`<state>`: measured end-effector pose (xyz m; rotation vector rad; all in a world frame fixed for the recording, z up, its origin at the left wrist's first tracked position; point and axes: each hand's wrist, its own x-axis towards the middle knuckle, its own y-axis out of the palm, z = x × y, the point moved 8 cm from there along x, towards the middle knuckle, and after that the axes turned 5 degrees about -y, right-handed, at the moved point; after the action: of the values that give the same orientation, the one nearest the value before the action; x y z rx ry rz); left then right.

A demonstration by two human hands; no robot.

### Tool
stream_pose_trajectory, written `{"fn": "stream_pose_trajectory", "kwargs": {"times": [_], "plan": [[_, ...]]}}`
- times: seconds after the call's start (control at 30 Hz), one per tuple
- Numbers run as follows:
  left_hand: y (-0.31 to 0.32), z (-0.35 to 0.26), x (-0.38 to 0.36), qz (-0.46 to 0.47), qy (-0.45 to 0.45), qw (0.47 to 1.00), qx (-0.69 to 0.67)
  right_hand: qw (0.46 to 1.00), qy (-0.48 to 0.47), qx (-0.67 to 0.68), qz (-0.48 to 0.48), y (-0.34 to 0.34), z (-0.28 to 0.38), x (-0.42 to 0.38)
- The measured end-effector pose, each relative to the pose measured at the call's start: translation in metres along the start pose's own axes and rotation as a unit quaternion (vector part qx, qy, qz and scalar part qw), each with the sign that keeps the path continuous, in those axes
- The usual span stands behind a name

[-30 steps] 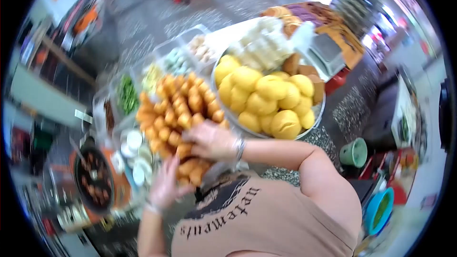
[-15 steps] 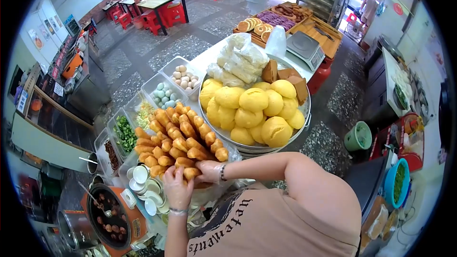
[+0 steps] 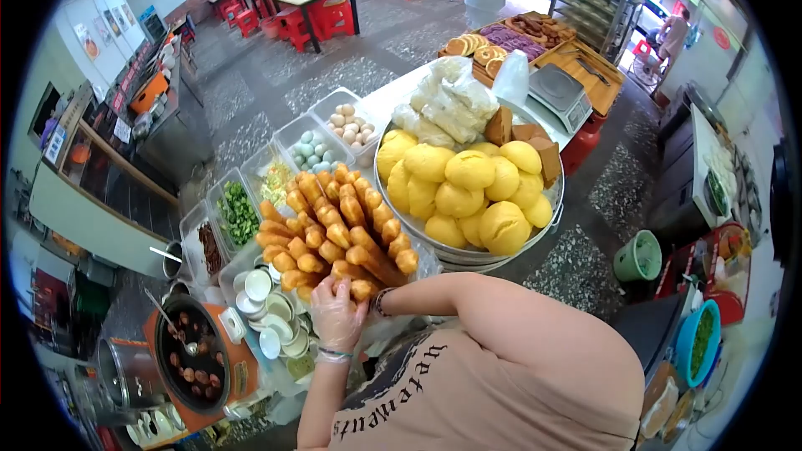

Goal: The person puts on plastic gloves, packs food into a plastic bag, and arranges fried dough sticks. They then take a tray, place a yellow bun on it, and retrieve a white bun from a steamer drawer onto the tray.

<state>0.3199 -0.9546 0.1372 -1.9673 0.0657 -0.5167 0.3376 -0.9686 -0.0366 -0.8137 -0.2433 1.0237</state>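
Observation:
A heap of golden fried dough sticks (image 3: 334,225) stands in front of me, ends up. My left hand (image 3: 337,323), in a clear plastic glove, is at the heap's near edge with its fingers bent round the end of a fried dough stick (image 3: 364,290). My right hand (image 3: 373,304) is close beside it at the same edge. Only its wrist area with a dark bracelet shows, and its fingers are hidden. To the right, a big round metal pan (image 3: 547,230) holds yellow steamed buns (image 3: 469,171), brown cake pieces (image 3: 535,142) and plastic-bagged food (image 3: 451,100).
Tubs of pale blue eggs (image 3: 316,154), brown eggs (image 3: 351,127) and chopped greens (image 3: 238,213) line the left side. White lids (image 3: 271,309) lie near my left wrist, beside an orange cooker (image 3: 242,367) of dark broth. A scale (image 3: 558,93) stands beyond the pan.
The view has swung left, so the scene sits farther right. My hands are closer together, and my right hand has become mostly hidden. Some dough sticks at the near edge have shifted.

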Motion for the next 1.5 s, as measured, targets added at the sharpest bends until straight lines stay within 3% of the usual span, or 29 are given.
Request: {"fn": "stream_pose_trajectory", "kwargs": {"times": [0.37,1.03,1.1,1.13,1.23,1.3,1.47,1.5], "plan": [[-0.008,0.003,-0.002,-0.057,-0.008,0.998,0.027,0.999,0.003,0.025,0.02,-0.002,-0.014,-0.001],[-0.013,-0.009,-0.024,0.002,0.058,0.998,0.019,0.997,-0.017,0.069,-0.003,-0.028,0.005,-0.052],[-0.015,0.0,-0.031,-0.011,0.042,0.999,0.008,0.99,0.099,0.099,0.02,-0.053,0.022,-0.079],[-0.017,0.007,-0.035,-0.022,0.025,0.999,-0.003,0.99,0.098,0.099,0.019,-0.057,0.03,-0.084],[-0.011,0.021,-0.044,-0.005,-0.005,1.0,0.002,0.989,0.121,0.053,-0.066,-0.071,0.035,-0.088],[-0.009,0.029,-0.037,-0.006,-0.005,1.0,-0.021,0.966,0.155,0.014,-0.205,-0.079,0.028,-0.084],[-0.025,0.02,-0.008,-0.026,0.029,0.998,-0.049,0.89,0.106,0.008,-0.444,-0.123,0.043,-0.1],[-0.022,0.021,-0.006,-0.025,0.031,0.998,-0.05,0.889,0.109,0.008,-0.445,-0.123,0.042,-0.1]]}}
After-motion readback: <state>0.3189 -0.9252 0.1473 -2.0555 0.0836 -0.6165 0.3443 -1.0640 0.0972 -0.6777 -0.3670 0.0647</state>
